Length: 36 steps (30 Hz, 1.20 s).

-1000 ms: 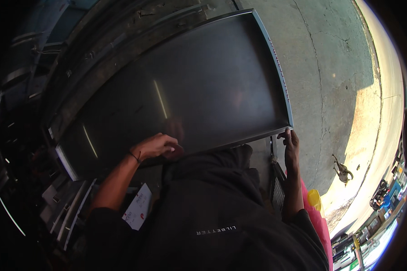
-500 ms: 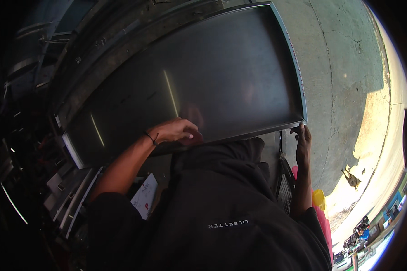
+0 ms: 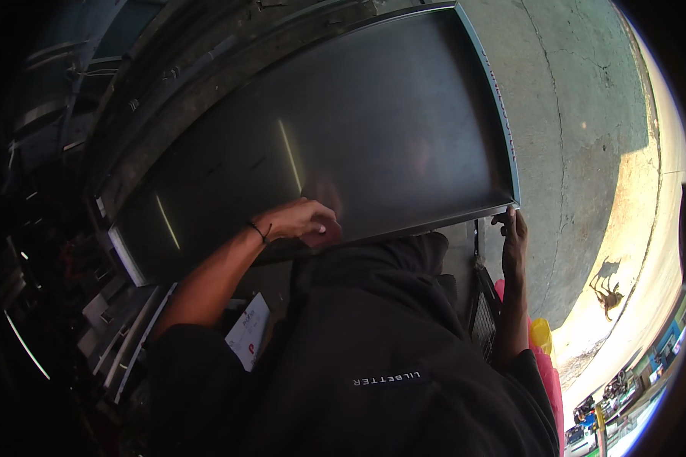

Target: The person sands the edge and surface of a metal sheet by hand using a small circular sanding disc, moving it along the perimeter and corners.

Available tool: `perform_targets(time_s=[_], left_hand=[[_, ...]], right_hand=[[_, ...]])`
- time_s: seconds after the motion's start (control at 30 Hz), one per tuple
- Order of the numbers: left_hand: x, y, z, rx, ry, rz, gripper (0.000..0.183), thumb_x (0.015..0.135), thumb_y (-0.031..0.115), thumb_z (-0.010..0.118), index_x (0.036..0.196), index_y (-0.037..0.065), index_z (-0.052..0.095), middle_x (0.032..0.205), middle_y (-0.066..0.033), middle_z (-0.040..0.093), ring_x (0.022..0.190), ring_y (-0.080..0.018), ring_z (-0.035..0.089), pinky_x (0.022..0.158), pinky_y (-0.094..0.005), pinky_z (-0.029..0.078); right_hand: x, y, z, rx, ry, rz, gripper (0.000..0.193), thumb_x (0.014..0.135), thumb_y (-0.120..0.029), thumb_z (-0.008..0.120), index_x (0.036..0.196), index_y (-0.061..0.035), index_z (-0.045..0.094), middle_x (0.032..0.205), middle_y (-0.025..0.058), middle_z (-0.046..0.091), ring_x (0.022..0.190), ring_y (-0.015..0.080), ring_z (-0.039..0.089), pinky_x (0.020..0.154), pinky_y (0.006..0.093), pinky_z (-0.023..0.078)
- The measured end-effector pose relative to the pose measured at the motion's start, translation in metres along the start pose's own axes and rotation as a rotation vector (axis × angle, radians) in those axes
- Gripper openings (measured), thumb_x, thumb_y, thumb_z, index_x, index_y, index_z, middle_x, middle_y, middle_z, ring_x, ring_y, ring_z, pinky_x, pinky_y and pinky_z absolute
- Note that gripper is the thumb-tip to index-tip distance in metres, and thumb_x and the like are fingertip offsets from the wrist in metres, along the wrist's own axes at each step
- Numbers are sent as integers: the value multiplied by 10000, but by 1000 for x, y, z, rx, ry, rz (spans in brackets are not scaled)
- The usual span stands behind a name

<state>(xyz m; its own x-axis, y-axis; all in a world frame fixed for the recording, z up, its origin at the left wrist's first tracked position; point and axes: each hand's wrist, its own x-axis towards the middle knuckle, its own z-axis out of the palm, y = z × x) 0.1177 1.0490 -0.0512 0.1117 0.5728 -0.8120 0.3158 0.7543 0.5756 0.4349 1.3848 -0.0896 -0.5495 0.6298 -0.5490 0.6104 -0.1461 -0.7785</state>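
Note:
A long, dark sheet-metal panel (image 3: pixel 373 122) with raised, folded edges lies in front of me, reflecting light strips on its smooth face. My left hand (image 3: pixel 301 217) is closed on a reddish-brown abrasive pad (image 3: pixel 325 234) and presses it against the panel's near edge, about midway along. A dark band circles that wrist. At the near right corner of the panel, my right hand (image 3: pixel 514 228) grips the folded edge; its thumb and fingers are bent round the corner, partly hidden in shade.
Cracked concrete floor (image 3: pixel 579 145) stretches to the right toward a sunlit strip, where a dog (image 3: pixel 608 298) stands. Beside my right arm are pink (image 3: pixel 549 388) and yellow plastic (image 3: pixel 541 335). A white printed sheet (image 3: pixel 249 331) and metal bars (image 3: pixel 133 343) are at the lower left.
Both hands keep nearly the same places on the panel. The dog on the right has moved a little to the right. The whole view has shifted slightly.

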Motion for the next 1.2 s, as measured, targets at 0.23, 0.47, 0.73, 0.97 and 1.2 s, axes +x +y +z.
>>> perform_targets(time_s=[0.23, 0.47, 0.73, 0.97, 1.2], left_hand=[[54, 87, -9, -56, 37, 172, 277, 933, 104, 646, 1204, 52, 678, 1039, -140, 740, 977, -292, 699, 868, -437, 524], [11, -11, 0, -66, -12, 40, 282, 924, 115, 660, 1199, 58, 676, 1082, -144, 725, 1051, -306, 680, 905, -436, 519], [57, 74, -10, -47, -10, 160, 323, 941, 120, 636, 1252, 34, 648, 1098, -168, 716, 1058, -312, 669, 916, -426, 513], [49, 106, -26, -9, -85, 16, 344, 954, 130, 628, 1285, 34, 625, 1040, -175, 719, 920, -298, 692, 816, -420, 534], [34, 69, -14, -65, -19, 85, 207, 920, 97, 649, 1110, 18, 675, 971, -174, 715, 898, -279, 699, 767, -437, 512]], right_hand=[[3, 12, -2, -3, -23, 14, 455, 1044, -496, 479, 1013, -78, 656, 846, 4, 634, 766, 84, 491, 692, 272, 351], [1, 5, 1, 8, -4, 36, 447, 1043, -494, 482, 1003, -82, 649, 842, 3, 635, 774, 80, 493, 693, 271, 347], [2, 8, -3, -6, -25, 16, 448, 1039, -493, 491, 1000, -77, 655, 852, 7, 639, 788, 84, 508, 697, 274, 354], [2, 8, -2, 5, -4, 31, 443, 1045, -475, 486, 1004, -70, 660, 848, 1, 634, 781, 81, 505, 687, 266, 351], [1, 4, 2, 97, 0, 8, 401, 1046, -427, 521, 955, -53, 636, 816, -8, 597, 734, 85, 479, 691, 261, 363]])
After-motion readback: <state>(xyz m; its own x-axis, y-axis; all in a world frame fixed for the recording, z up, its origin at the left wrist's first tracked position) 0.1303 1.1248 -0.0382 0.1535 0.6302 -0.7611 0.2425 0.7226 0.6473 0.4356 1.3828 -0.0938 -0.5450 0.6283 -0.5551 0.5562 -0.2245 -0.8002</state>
